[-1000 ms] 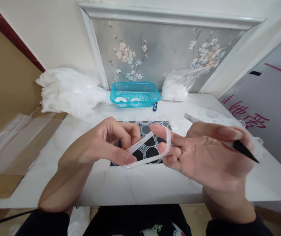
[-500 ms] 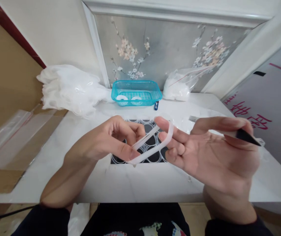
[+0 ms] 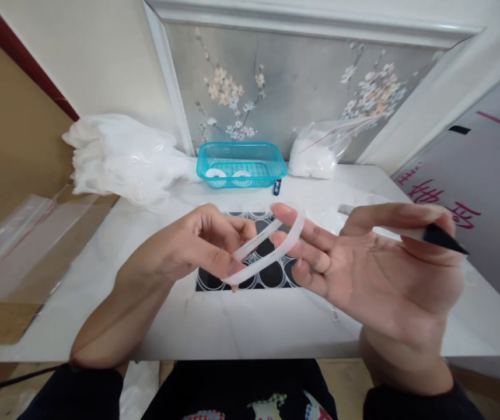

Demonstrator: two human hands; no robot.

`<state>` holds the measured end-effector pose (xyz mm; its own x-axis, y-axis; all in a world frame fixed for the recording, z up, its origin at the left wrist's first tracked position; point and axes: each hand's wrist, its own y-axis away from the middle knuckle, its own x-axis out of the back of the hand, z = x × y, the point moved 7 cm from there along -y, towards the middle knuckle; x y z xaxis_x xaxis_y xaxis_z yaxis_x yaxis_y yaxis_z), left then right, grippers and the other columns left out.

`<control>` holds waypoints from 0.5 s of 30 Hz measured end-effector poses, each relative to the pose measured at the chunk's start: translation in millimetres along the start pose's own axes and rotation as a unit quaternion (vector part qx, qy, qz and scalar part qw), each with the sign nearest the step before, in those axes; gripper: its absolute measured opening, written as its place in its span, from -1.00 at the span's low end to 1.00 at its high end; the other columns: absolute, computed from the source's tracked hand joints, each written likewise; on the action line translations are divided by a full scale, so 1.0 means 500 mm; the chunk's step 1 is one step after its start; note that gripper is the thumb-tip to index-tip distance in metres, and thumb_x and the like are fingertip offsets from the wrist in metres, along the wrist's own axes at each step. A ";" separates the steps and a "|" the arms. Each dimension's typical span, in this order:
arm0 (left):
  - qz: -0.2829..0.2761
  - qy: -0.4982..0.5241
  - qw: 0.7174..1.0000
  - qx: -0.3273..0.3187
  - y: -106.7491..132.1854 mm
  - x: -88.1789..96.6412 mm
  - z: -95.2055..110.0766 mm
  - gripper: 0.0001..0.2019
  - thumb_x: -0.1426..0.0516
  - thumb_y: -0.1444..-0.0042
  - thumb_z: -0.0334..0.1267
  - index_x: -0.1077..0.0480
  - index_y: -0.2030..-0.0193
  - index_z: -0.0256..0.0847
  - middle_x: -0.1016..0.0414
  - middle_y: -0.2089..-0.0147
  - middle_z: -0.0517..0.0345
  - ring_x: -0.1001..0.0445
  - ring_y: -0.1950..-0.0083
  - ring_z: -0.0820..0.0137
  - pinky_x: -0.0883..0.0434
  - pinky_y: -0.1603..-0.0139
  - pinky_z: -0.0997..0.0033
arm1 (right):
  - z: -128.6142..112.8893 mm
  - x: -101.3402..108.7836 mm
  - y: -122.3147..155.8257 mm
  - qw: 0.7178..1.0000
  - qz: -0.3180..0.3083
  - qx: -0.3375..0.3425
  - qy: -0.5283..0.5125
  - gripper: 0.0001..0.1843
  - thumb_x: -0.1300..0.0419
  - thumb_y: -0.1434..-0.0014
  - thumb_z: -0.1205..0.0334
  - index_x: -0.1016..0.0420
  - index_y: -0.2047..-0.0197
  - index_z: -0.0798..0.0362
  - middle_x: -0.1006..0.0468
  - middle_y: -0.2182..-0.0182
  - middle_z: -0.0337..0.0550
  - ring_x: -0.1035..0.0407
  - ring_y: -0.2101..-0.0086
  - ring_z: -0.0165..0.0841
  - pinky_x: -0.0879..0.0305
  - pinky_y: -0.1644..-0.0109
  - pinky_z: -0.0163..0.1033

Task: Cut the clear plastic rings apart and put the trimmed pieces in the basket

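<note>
A translucent white band (image 3: 264, 257) is stretched between my two hands above a black mat with white circles (image 3: 271, 274). My left hand (image 3: 188, 251) is closed, pinching one end of the band between thumb and fingers. The other end loops round the outstretched fingers of my right hand (image 3: 376, 274), palm up. That hand's thumb and forefinger also grip a black pointed tool (image 3: 440, 238).
A turquoise basket (image 3: 241, 165) with two white rings stands at the back of the white table (image 3: 241, 321). A pile of clear bags (image 3: 118, 157) lies back left, a bag of white stuff (image 3: 315, 154) back right. A small blue object (image 3: 277, 186) lies before the basket.
Both hands have risen slightly and the band has tilted, its right end lifted higher on my right fingers. The grips are the same.
</note>
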<state>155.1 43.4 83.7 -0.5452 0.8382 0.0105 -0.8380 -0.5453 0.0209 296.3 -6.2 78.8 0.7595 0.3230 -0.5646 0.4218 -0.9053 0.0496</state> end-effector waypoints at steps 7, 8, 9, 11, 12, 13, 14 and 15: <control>-0.002 -0.008 1.000 -0.001 -0.003 0.005 -0.005 -0.90 -0.30 0.11 -0.25 -0.54 0.58 -0.13 -0.40 0.44 0.14 -0.36 0.40 0.38 -0.39 0.29 0.29 | -0.002 -0.005 -0.002 1.000 -0.017 -0.002 0.014 -0.56 -0.06 -0.10 -0.36 -0.50 0.38 -0.21 -0.43 -0.15 -0.43 -0.30 -0.17 -0.19 -0.30 -0.15 0.05; 0.002 -0.011 1.000 -0.002 -0.003 0.007 -0.005 -0.88 -0.30 0.11 -0.24 -0.53 0.59 -0.14 -0.41 0.45 0.14 -0.35 0.40 0.39 -0.39 0.28 0.30 | -0.002 -0.005 -0.002 1.000 -0.022 0.001 0.016 -0.56 -0.05 -0.10 -0.36 -0.50 0.36 -0.22 -0.42 -0.15 -0.43 -0.30 -0.17 -0.19 -0.29 -0.16 0.05; 0.008 -0.013 1.000 -0.004 -0.002 0.010 -0.003 -0.86 -0.30 0.10 -0.23 -0.53 0.60 -0.15 -0.41 0.45 0.14 -0.35 0.40 0.40 -0.38 0.28 0.32 | -0.002 -0.006 -0.003 0.999 -0.027 0.003 0.020 -0.56 -0.05 -0.10 -0.36 -0.50 0.34 -0.23 -0.42 -0.15 -0.44 -0.29 -0.17 -0.19 -0.29 -0.16 0.04; 0.027 -0.016 0.999 -0.009 0.001 0.018 0.001 -0.84 -0.29 0.09 -0.22 -0.51 0.61 -0.17 -0.39 0.45 0.16 -0.32 0.40 0.43 -0.37 0.30 0.36 | -0.002 -0.007 -0.005 0.999 -0.040 0.008 0.029 -0.56 -0.05 -0.10 -0.37 -0.50 0.30 -0.24 -0.40 -0.17 -0.45 -0.28 -0.18 -0.18 -0.28 -0.17 0.02; 0.033 -0.016 0.999 -0.012 0.004 0.021 0.004 -0.84 -0.29 0.08 -0.22 -0.51 0.61 -0.17 -0.37 0.45 0.17 -0.31 0.40 0.44 -0.35 0.31 0.38 | -0.001 -0.008 -0.005 0.998 -0.048 0.009 0.035 -0.57 -0.05 -0.09 -0.37 -0.50 0.28 -0.26 -0.39 -0.18 -0.46 -0.27 -0.19 -0.17 -0.28 -0.17 0.02; 0.037 -0.015 0.999 -0.014 0.006 0.023 0.006 -0.84 -0.29 0.08 -0.23 -0.51 0.61 -0.16 -0.36 0.45 0.18 -0.30 0.40 0.45 -0.34 0.33 0.40 | -0.001 -0.009 -0.005 0.998 -0.055 0.010 0.041 -0.57 -0.06 -0.08 -0.37 -0.50 0.27 -0.27 -0.38 -0.18 -0.46 -0.27 -0.19 -0.16 -0.28 -0.16 0.02; 0.039 -0.014 0.999 -0.015 0.008 0.025 0.008 -0.85 -0.29 0.08 -0.24 -0.51 0.61 -0.16 -0.34 0.46 0.18 -0.30 0.40 0.45 -0.33 0.35 0.41 | 0.000 -0.010 -0.006 0.997 -0.060 0.011 0.045 -0.58 -0.07 -0.08 -0.37 -0.50 0.26 -0.28 -0.38 -0.18 -0.47 -0.27 -0.19 -0.16 -0.29 -0.16 0.03; 0.038 -0.013 0.999 -0.015 0.009 0.025 0.009 -0.85 -0.28 0.08 -0.26 -0.50 0.62 -0.16 -0.33 0.46 0.19 -0.29 0.40 0.45 -0.32 0.35 0.41 | 0.000 -0.011 -0.006 0.997 -0.063 0.012 0.048 -0.58 -0.08 -0.07 -0.37 -0.50 0.26 -0.28 -0.38 -0.18 -0.47 -0.28 -0.18 -0.15 -0.30 -0.14 0.03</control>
<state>144.6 51.1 88.6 -0.6068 0.7940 0.0365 -0.7947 -0.6068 -0.0119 291.0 -5.2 81.7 0.7453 0.4590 -0.4837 0.5061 -0.8616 -0.0377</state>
